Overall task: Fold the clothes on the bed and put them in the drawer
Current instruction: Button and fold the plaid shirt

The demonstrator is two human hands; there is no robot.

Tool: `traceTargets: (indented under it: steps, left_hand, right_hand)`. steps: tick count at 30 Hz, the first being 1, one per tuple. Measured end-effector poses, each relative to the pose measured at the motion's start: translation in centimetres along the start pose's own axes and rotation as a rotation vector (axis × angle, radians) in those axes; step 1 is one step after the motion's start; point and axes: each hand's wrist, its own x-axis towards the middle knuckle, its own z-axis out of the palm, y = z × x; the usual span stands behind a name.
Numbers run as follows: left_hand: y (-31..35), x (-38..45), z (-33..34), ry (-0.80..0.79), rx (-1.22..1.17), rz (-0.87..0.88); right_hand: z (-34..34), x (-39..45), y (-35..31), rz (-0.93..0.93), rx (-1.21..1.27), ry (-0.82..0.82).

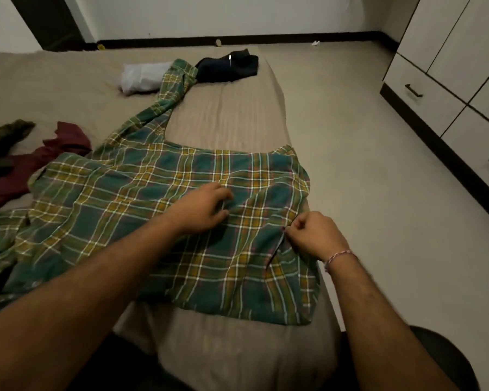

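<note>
With the plaid shirt spread across the bed, our left hand bunching its middle and our right hand pinching its edge, we risk dragging wrinkles into the fold if we pull unevenly.

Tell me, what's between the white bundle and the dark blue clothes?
The plaid shirt's sleeve end lies between the white bundle and the dark blue clothes, touching both, on the bed in the head view.
</note>
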Motion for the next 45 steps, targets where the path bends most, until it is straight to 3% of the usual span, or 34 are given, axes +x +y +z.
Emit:
traceTargets:
  steps: [5, 7, 11, 14, 16, 18, 20, 22, 25, 27, 30, 33, 36, 40, 43, 45]
  left_hand:
    - [-2.0, -6.8, 3.0, -0.009, 0.124, 0.080]
    - [-1.4, -8.1, 4.6, -0.021, 0.128, 0.094]
    - [-1.0, -9.1, 6.4, -0.028, 0.125, 0.060]
    - [-2.2, -9.8, 6.6, -0.021, 0.130, 0.047]
    - [-3.0, -9.9, 6.1, -0.053, 0.141, 0.029]
    - [-3.5, -10.5, 4.9, -0.087, 0.110, 0.006]
    - [-4.5, -11.7, 3.0, -0.135, 0.072, -0.012]
    - [-6.0, -13.2, 0.7, -0.222, -0.025, -0.033]
    - [-10.5, -17.8, -2.9, -0.310, -0.069, -0.151]
    - [-14.4, -21.8, -4.5, -0.265, -0.100, -0.250]
    - [-19.7, -28.1, -5.0, -0.110, -0.300, -0.362]
    - [-22.8, -32.0, -2.9, -0.123, -0.158, -0.410]
    - [-23.8, -33.5, 0.0, 0.017, -0.022, -0.409]
    - [-25.0, -33.7, 0.3, 0.369, -0.147, -0.402]
    - [-25.1, -33.4, -0.7, 0.437, -0.222, -0.296]
    - [-24.5, -33.3, -1.6, 0.386, -0.198, -0.223]
  right_hand:
    - [0.7, -1.8, -0.5, -0.037, 0.026, -0.091]
    - [1.7, -2.5, -0.7, -0.032, 0.024, -0.037]
    - [0.6, -3.5, 2.0, 0.155, 0.329, 0.148]
    - [-1.7, -4.9, 5.5, 0.305, 0.268, 0.326]
    - [-1.9, -6.1, 6.0, 0.343, 0.110, 0.358]
    - [-0.9, -7.1, 5.2, 0.200, -0.106, 0.443]
    - [0.7, -8.4, 2.8, -0.149, -0.167, 0.516]
    - [2.3, -10.0, 0.3, -0.480, -0.181, 0.358]
    - [5.7, -11.9, -2.1, -0.661, -0.483, 0.017]
    - [7.0, -12.0, -2.0, -0.614, -0.644, -0.071]
    - [6.8, -11.8, -1.4, -0.558, -0.684, -0.034]
    - [6.3, -12.1, -1.1, -0.513, -0.745, 0.038]
    - [6.2, -12.8, -1.2, -0.471, -0.685, 0.009]
    - [5.0, -12.9, 0.0, -0.364, -0.644, -0.082]
    - [4.1, -13.4, 0.8, -0.341, -0.571, -0.026]
    - [4.5, -13.7, 0.5, -0.385, -0.564, 0.014]
